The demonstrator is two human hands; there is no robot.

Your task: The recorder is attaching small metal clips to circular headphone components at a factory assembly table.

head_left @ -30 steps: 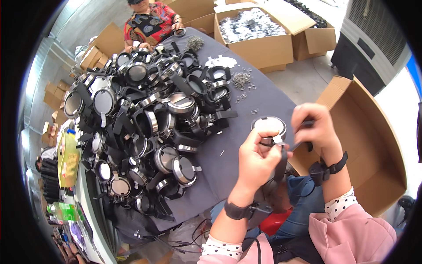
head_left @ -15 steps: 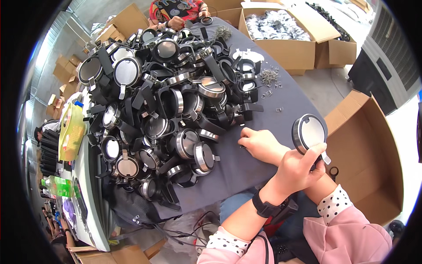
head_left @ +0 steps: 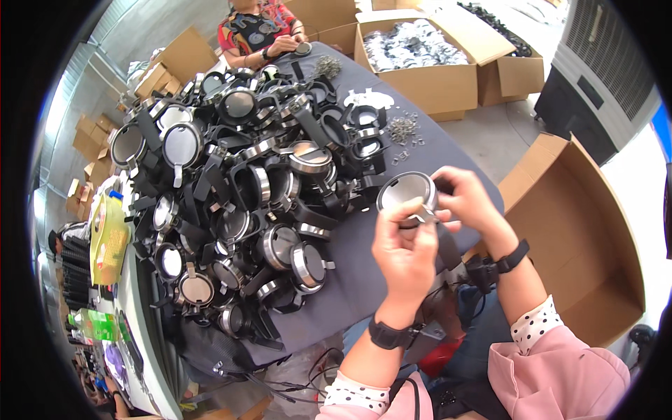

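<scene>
My left hand (head_left: 404,260) grips a round steel lid (head_left: 406,189) with a black rim and a small metal tab. It holds the lid tilted above the right part of the table, thumb and fingers near the tab. At the lid's right edge, my right hand (head_left: 467,199) has its fingers closed together beside the tab; what they pinch, if anything, is too small to make out. A black handle (head_left: 448,248) hangs below the lid, partly behind my left hand. Left of my hands lies a big heap of similar lids with black handles (head_left: 269,185).
Small metal clips (head_left: 404,129) lie loose on the grey-covered table (head_left: 451,150), with another pile (head_left: 326,66) farther back. An open cardboard box (head_left: 574,231) stands at my right. Across the table a person (head_left: 260,35) handles a round part. Another box (head_left: 420,77) holds wrapped pieces.
My right hand has risen from the tabletop to the lid's right edge. My left hand has brought the lid leftward and uncrossed from the right arm. The whole view has shifted slightly.
</scene>
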